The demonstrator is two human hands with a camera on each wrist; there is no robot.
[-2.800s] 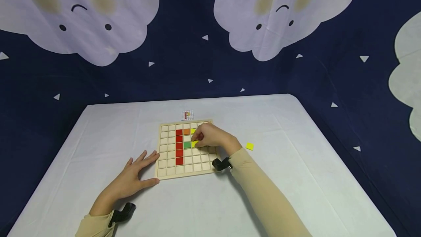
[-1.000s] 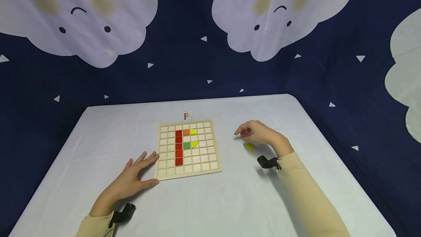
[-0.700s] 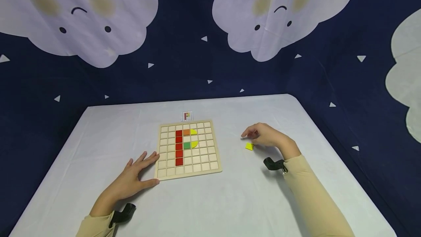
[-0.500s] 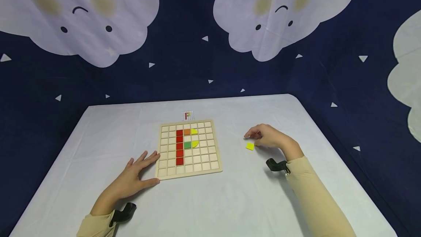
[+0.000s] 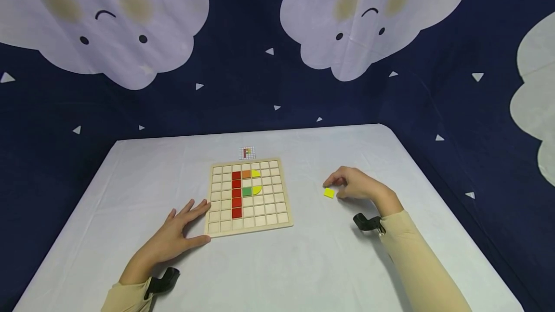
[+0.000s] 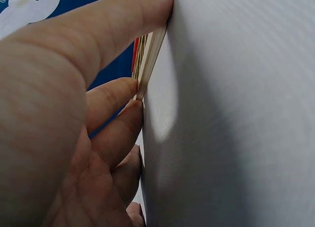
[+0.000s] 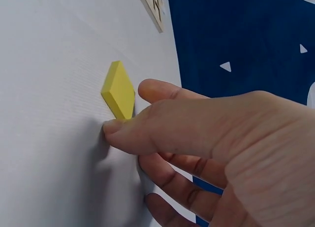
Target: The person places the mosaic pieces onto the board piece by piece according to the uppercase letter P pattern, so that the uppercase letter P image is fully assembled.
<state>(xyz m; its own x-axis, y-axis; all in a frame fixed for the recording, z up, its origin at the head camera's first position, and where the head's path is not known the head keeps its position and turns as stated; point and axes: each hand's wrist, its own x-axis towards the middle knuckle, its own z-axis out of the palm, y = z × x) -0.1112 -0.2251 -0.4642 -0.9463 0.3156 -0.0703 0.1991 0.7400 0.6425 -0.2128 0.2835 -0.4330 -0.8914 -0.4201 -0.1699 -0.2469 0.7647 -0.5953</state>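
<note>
A wooden grid board (image 5: 249,230) lies on the white table. It carries a column of red squares (image 5: 236,194), an orange square (image 5: 246,174), a green square (image 5: 247,191) and two yellow rounded-corner tiles (image 5: 257,189). My left hand (image 5: 169,237) rests at the board's left edge, fingers spread, thumb and fingertips touching the rim. To the right, a loose yellow square tile (image 5: 329,192) lies flat on the cloth. Around it is my right hand (image 5: 357,187), index finger at its far side and thumb at its near right corner, without pinching it.
A small printed card (image 5: 247,152) with a coloured grid pattern lies just beyond the board. Behind the table hangs a dark blue cloth (image 5: 243,110) with white clouds and triangles.
My right hand has left the yellow rounded-corner tiles on the board and moved right, coming down beside the loose yellow square tile. My left hand has stayed at the board's edge.
</note>
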